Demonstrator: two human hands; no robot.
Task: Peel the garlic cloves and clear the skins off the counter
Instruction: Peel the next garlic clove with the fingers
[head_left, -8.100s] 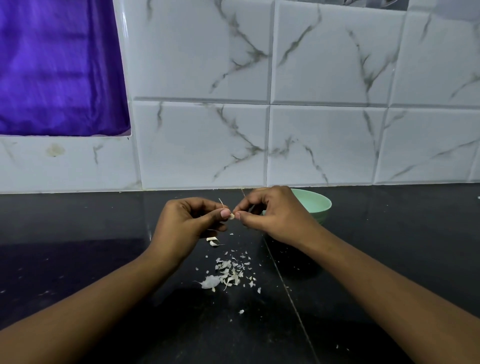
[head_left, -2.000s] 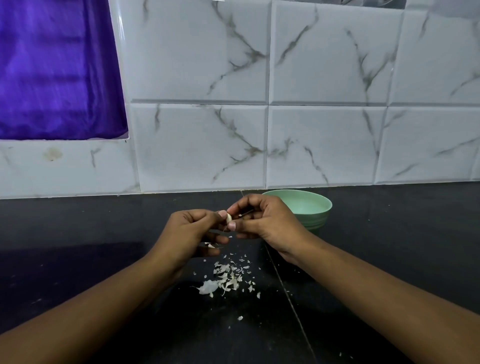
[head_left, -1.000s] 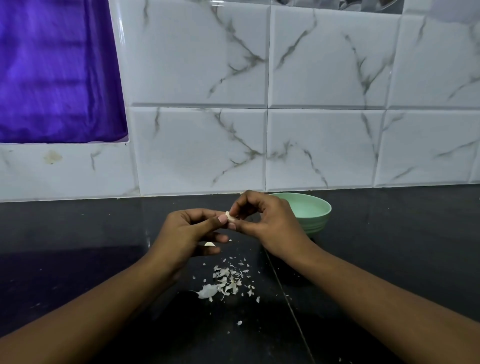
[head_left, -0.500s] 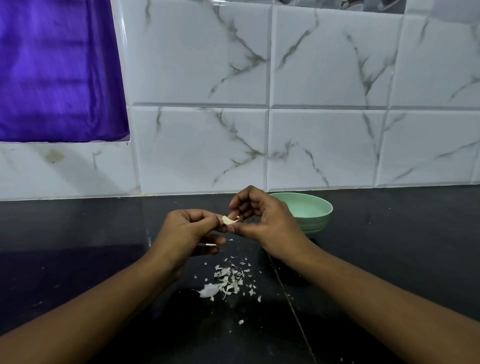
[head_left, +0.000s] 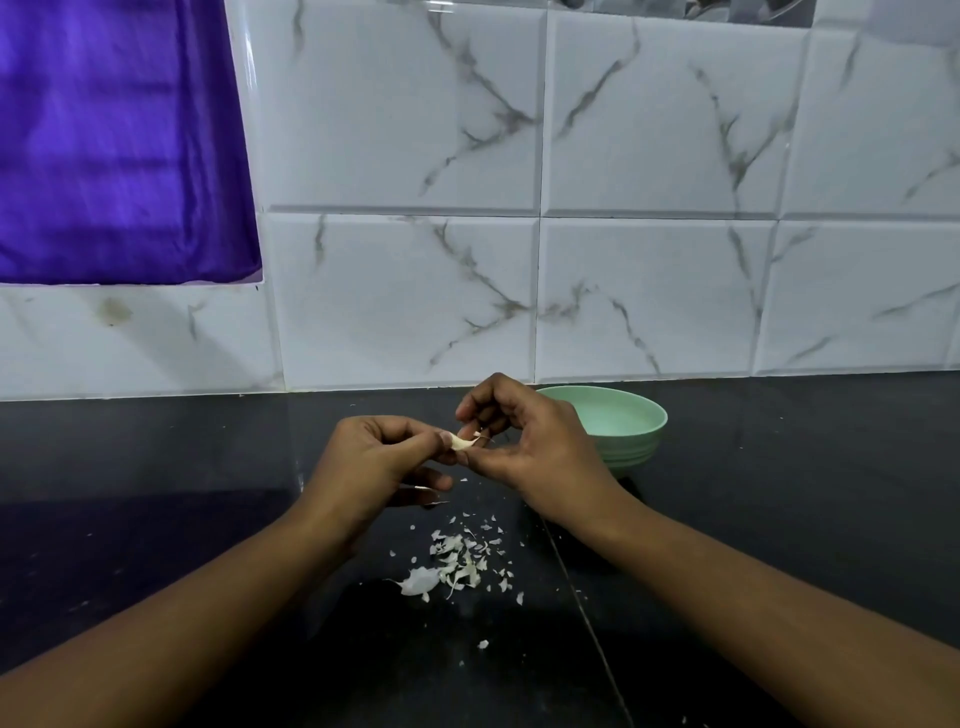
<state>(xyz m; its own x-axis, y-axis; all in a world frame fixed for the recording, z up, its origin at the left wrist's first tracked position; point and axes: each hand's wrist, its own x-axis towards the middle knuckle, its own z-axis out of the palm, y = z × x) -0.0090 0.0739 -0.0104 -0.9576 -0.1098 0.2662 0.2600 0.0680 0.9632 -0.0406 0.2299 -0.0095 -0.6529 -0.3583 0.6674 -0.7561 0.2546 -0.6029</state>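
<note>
While I am watching through the head camera, my left hand (head_left: 374, 457) and my right hand (head_left: 524, 441) are meeting above the black table (head_left: 779, 493), and both are working on one small garlic clove (head_left: 464, 442). My left fingers (head_left: 415, 440) are curling in and pinching the clove's left end. My right thumb and forefinger are closing on its right end, where a thin wisp of skin is sticking out. The clove is hanging in the air between the two hands, apart from the table.

White garlic skins (head_left: 462, 564) are lying scattered on the table below the hands and nearer to me. One larger piece (head_left: 418, 581) is sitting at the left edge of the heap, and a single flake (head_left: 483, 644) is lying closer to me, apart from the rest.

A pale green bowl (head_left: 623, 423) is standing just behind my right hand, which is hiding its left rim. It is sitting near the marbled white wall tiles (head_left: 649, 291). A purple cloth (head_left: 114, 140) is hanging at the upper left.
</note>
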